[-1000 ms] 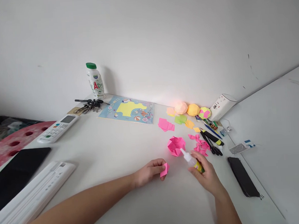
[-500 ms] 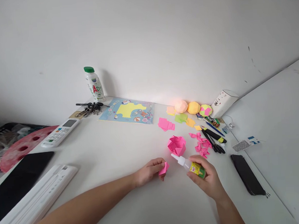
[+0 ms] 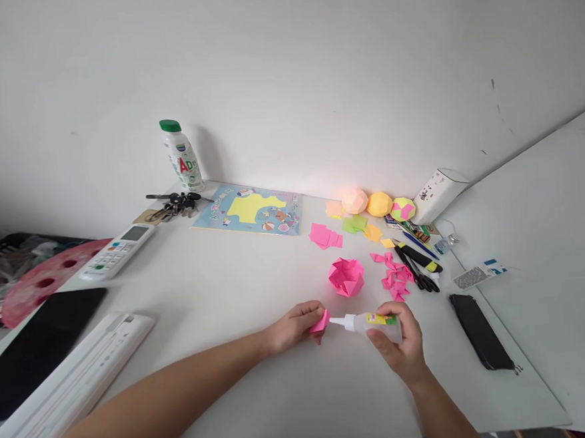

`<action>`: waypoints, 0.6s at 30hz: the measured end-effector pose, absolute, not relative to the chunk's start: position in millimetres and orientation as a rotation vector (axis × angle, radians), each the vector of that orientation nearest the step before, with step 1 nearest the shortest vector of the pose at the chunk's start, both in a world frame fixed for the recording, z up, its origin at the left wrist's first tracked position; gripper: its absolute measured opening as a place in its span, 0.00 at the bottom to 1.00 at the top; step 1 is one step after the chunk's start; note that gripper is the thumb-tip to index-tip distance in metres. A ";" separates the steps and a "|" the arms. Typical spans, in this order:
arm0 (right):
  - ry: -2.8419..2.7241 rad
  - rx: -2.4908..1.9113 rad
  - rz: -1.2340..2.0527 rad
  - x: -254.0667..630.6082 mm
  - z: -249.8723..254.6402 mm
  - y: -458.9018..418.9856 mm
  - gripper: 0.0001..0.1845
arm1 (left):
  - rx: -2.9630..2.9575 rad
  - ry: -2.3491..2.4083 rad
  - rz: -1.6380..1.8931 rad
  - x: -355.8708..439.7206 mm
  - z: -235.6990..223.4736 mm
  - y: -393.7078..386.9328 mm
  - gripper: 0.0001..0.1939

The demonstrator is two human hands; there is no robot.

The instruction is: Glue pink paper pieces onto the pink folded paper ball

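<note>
Between the thumb and fingers of my left hand (image 3: 300,322) is a small folded pink paper piece (image 3: 320,322). My right hand (image 3: 401,341) grips a clear glue bottle (image 3: 375,326) with a yellow and green label, tipped on its side. Its thin white nozzle (image 3: 340,321) points left and meets the edge of the pink piece, or nearly so. Just behind the bottle, a pink folded-paper bowl shape (image 3: 347,277) sits on the table, open side up. A heap of folded pink pieces (image 3: 395,277) lies farther right.
Scissors (image 3: 417,273) and a black cutter (image 3: 420,258) lie beside the pink heap. Three paper balls (image 3: 379,203) line the wall, with paper sheets (image 3: 325,235) in front. A black pouch (image 3: 482,331) is at right; a remote (image 3: 118,251) and a bottle (image 3: 182,156) stand left.
My right hand has turned the glue bottle from a slant to nearly level and brought its nozzle down to the pink piece. My left hand keeps its hold. The view has tilted slightly downward.
</note>
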State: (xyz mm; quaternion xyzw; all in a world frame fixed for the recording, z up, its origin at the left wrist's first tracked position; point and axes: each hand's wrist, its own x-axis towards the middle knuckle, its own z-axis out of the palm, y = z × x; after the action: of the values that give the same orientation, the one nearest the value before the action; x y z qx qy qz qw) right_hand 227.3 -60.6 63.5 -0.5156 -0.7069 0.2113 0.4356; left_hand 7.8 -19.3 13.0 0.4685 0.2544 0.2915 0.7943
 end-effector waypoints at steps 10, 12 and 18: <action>-1.752 -1.286 0.459 217.4 59.2 -61.9 0.12 | 1.022 0.536 0.597 6.7 6.0 -19.5 0.19; -1.726 -1.314 0.494 216.8 60.0 -62.0 0.13 | 1.027 0.532 0.591 6.6 4.9 -19.5 0.19; -1.398 -1.479 0.840 214.2 66.3 -55.2 0.14 | 1.033 0.512 0.571 5.5 8.0 -20.4 0.18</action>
State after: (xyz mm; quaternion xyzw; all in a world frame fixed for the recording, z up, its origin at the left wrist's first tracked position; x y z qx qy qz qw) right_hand 214.2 -55.2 66.3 -0.5990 -0.5662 0.3400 0.4529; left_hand 5.5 -20.4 8.0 0.4815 0.2386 0.2664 0.8002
